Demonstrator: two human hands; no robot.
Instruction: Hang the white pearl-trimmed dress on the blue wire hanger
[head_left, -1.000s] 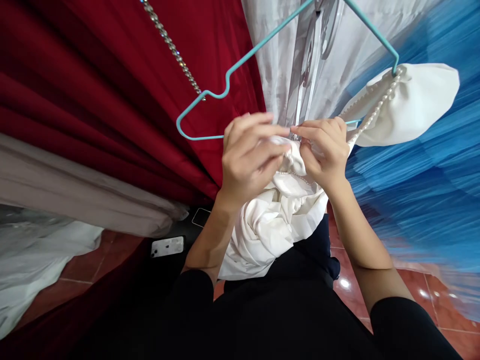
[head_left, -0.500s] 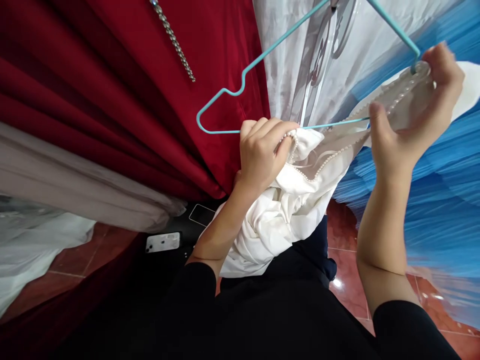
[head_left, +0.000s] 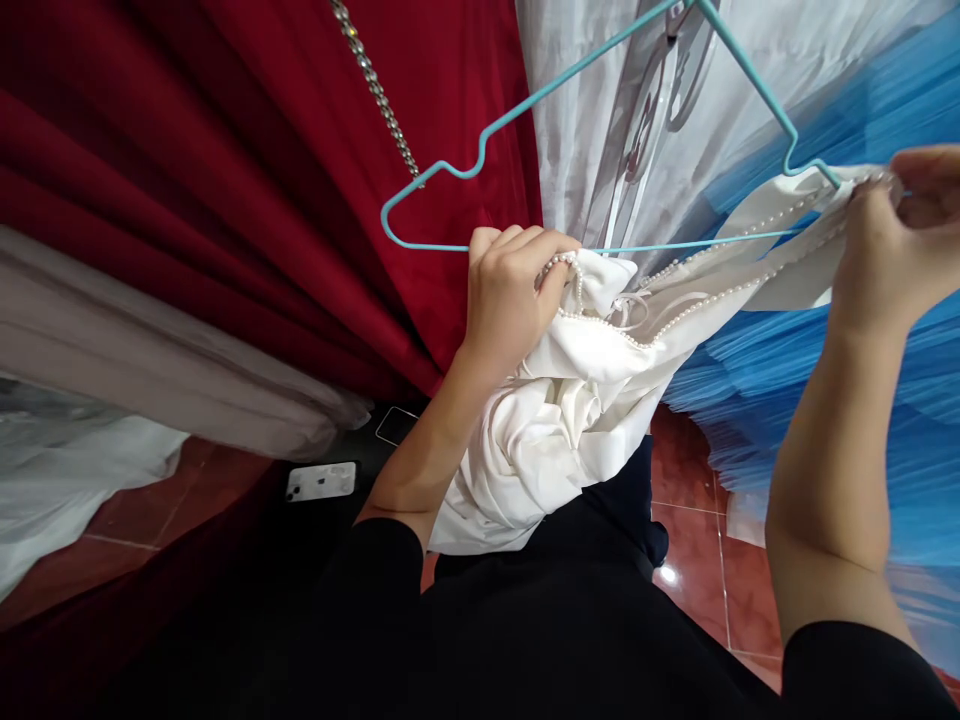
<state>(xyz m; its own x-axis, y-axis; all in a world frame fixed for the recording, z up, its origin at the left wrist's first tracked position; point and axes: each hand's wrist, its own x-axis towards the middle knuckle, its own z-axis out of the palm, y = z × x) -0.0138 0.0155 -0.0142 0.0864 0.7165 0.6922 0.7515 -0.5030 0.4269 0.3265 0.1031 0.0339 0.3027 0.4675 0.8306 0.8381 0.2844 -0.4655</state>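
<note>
My left hand (head_left: 514,290) is closed round the hanger's lower bar and the pearl-edged top of a white dress (head_left: 517,460). The light-blue hanger (head_left: 570,72) hangs across the upper middle, its right end inside the dress's strap. At the right edge my right hand (head_left: 892,225) pinches the pearl-trimmed end of that strap, stretched out past the hanger's end. The dress lies bunched below, over my lap. Some fingers of my right hand are partly hidden.
Red fabric (head_left: 450,110) with a jewelled strip (head_left: 379,95) hangs at the left, blue tulle (head_left: 847,370) at the right, white fabric (head_left: 562,120) behind. A white phone (head_left: 321,481) and a dark one (head_left: 396,426) lie on a black surface.
My right hand has moved right and slightly down, pulling the strap out past the hanger's end. Its thumb and fingers have closed on the strap. The hanger's right arm sits lower.
</note>
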